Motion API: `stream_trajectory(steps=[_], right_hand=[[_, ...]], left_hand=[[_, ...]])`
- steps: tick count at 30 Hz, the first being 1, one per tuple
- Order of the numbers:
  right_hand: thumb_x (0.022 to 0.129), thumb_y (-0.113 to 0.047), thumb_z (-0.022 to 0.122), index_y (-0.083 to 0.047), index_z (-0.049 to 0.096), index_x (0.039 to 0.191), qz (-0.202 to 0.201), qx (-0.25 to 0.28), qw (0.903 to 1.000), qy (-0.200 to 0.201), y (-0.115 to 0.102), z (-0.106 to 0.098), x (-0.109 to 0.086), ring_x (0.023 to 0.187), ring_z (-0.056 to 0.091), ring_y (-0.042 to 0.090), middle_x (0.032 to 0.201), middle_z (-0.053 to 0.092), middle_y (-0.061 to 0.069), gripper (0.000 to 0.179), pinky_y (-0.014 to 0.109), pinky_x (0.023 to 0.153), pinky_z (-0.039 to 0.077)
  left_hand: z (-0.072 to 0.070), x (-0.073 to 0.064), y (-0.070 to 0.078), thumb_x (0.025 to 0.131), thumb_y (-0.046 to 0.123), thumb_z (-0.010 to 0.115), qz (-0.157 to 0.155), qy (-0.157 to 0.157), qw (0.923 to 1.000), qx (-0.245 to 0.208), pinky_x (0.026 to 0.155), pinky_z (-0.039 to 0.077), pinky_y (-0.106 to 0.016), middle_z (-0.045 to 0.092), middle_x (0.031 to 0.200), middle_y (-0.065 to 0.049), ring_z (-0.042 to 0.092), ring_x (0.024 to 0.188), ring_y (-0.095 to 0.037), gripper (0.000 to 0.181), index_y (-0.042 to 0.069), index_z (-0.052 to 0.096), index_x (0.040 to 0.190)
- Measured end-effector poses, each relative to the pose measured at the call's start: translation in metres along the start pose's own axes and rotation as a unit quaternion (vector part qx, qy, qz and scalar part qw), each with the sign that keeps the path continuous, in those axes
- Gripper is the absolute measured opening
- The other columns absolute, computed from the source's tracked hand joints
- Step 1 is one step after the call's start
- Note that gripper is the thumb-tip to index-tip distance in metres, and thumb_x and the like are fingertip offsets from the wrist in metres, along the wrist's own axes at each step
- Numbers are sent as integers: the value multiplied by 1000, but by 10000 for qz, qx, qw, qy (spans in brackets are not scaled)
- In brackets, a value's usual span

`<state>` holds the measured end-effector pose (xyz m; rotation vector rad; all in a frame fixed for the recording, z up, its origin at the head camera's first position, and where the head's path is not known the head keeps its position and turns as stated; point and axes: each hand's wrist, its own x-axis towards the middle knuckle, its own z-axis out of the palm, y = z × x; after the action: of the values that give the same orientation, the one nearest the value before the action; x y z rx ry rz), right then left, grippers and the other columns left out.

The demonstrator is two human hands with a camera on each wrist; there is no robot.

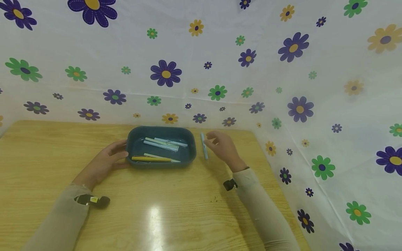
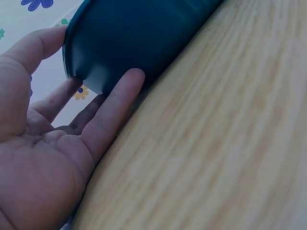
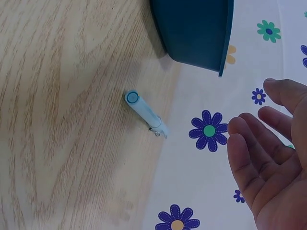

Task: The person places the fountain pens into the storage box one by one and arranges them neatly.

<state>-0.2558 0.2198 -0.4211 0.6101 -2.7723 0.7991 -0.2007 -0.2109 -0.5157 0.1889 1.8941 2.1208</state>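
A dark teal plastic bin [image 1: 160, 166] stands near the back of the wooden table, with several pens in light blue, pale yellow and orange-yellow inside. My left hand [image 1: 106, 162] is at its left end. In the left wrist view, the thumb touches the rim of the bin [image 2: 144, 38] while the mostly straight fingers rest along its outer wall. To the right of the bin, a light blue pen [image 1: 205, 152] with a clip lies on the table. My right hand [image 1: 224, 148] hovers just right of it, fingers loosely bent, and the right wrist view shows a gap between hand and pen [image 3: 144, 111].
The wooden table [image 1: 132, 216] ends at a white curtain [image 1: 135, 48] printed with purple, green and yellow flowers, behind and to the right. Small dark specks [image 1: 215, 199] dot the tabletop near my right forearm. Dark wrist devices [image 1: 230, 184] are on both sleeves.
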Motion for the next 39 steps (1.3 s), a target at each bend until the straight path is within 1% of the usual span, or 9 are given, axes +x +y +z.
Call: stream_trajectory(steps=[3,8,14,18,24,27,31,34,39], right_hand=[[91,-33,64,-11,67,109,-91,-43,9999,-38,-2,2,1,82,62,13,103,68,0,29,30,75,55],[90,-28,65,-10,68,105,-289,56,9995,-130,-10,4,2,84,64,13,103,68,2,24,30,81,54],[88,-30,68,-12,67,109,-131,-12,9995,-278,-17,11,6,86,65,14,109,68,1,27,28,80,54],[88,-27,69,-10,67,110,-180,-93,9993,-305,-21,15,9,86,65,17,107,68,3,28,30,79,55],[87,-26,70,-9,67,109,-238,76,9986,-457,-26,21,12,86,65,17,105,69,3,29,30,76,56],[88,-29,68,-9,66,111,-246,105,9976,-633,-29,24,13,91,64,17,110,67,2,31,29,78,56],[90,-30,66,-9,65,115,-299,65,9963,-804,-32,28,14,97,64,21,114,65,4,33,33,83,55],[90,-31,65,-10,64,117,-347,-34,9960,-819,-34,31,16,101,62,17,115,65,1,34,32,89,53],[91,-32,64,-12,64,118,-505,-210,9956,-762,-39,34,18,106,59,12,116,65,-1,33,31,94,50]], left_hand=[[0,0,0,92,26,63,-30,16,10000,17,93,52,-45,30,149,-8,49,123,-23,66,21,29,149],[0,0,1,91,28,63,-64,24,9999,84,93,52,-45,29,150,-8,48,124,-24,67,21,28,149],[1,0,0,92,29,63,-36,20,9999,157,92,53,-44,29,150,-11,51,122,-22,68,20,28,149],[1,1,0,93,28,61,31,-37,9999,157,92,53,-44,28,150,-14,52,120,-22,66,18,27,149],[1,2,0,94,27,60,85,-72,9998,144,91,53,-43,28,150,-14,53,119,-19,65,18,28,149],[1,1,1,94,27,60,71,-73,9998,141,92,53,-43,28,150,-13,52,120,-20,65,19,28,149],[1,0,2,93,27,61,13,-19,10000,62,92,53,-45,30,149,-10,52,120,-21,64,19,29,148],[2,0,3,92,25,62,3,0,10000,-9,92,53,-46,31,149,-9,53,120,-21,64,19,30,148],[2,-1,4,92,25,62,-5,14,10000,-32,92,53,-45,31,149,-10,53,119,-21,65,19,30,148]])
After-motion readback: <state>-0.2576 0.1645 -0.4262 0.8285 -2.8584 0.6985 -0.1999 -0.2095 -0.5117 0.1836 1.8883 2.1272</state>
